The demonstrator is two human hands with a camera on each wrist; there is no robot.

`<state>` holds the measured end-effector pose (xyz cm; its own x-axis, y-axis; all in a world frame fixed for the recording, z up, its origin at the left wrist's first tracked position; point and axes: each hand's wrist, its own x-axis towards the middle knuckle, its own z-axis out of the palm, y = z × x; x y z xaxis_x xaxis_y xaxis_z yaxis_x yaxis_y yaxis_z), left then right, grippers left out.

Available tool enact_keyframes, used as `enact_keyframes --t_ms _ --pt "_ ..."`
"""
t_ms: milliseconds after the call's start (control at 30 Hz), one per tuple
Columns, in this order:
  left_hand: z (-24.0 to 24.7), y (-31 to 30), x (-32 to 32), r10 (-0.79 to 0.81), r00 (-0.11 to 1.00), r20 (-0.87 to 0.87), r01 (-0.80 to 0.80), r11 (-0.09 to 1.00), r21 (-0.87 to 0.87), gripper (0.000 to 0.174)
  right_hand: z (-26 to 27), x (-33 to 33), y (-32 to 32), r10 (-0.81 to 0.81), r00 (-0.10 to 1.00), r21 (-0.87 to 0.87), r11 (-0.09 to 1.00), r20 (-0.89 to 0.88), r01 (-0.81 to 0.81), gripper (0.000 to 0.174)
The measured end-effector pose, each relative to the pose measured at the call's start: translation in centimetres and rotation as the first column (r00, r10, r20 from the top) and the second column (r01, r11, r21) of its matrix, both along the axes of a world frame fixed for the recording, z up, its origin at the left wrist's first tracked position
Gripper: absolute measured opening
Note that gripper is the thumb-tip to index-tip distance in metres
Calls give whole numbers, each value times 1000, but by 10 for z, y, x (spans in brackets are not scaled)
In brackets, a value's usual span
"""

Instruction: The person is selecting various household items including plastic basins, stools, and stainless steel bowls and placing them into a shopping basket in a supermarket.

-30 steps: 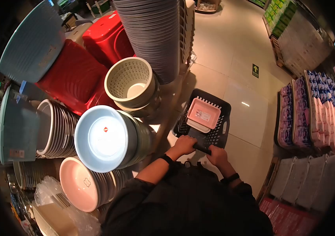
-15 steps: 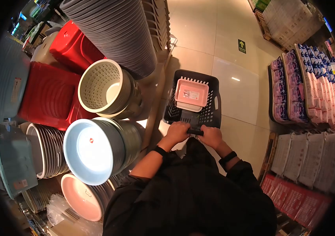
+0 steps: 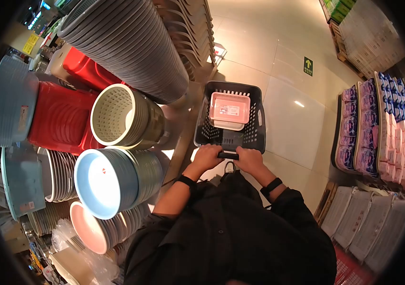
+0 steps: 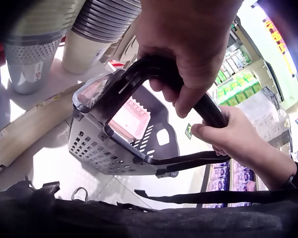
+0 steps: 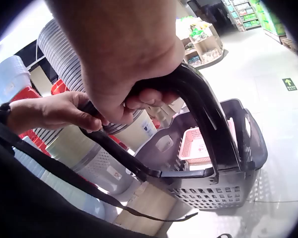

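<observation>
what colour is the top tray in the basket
The top tray is pink, clearest in head view.

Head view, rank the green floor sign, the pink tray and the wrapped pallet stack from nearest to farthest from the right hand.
1. Pink tray: ahead and slightly left of the right hand, inside the shopping basket.
2. Green floor sign: farther ahead, to the right.
3. Wrapped pallet stack: farthest, upper right.

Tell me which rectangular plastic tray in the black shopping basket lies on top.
The pink rectangular plastic tray with the white label, inside the black basket; the paler tray lies beneath it, mostly covered.
</observation>
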<state>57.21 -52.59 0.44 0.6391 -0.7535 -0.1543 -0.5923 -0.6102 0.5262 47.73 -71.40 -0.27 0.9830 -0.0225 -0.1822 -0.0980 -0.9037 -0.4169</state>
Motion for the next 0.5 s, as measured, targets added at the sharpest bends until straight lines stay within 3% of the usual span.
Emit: enact_keyframes --t_ms 500 --pt "-7 -15 52 -110 994 15 111 991 -72 24 13 37 -3 -170 977 -73 984 -131 162 27"
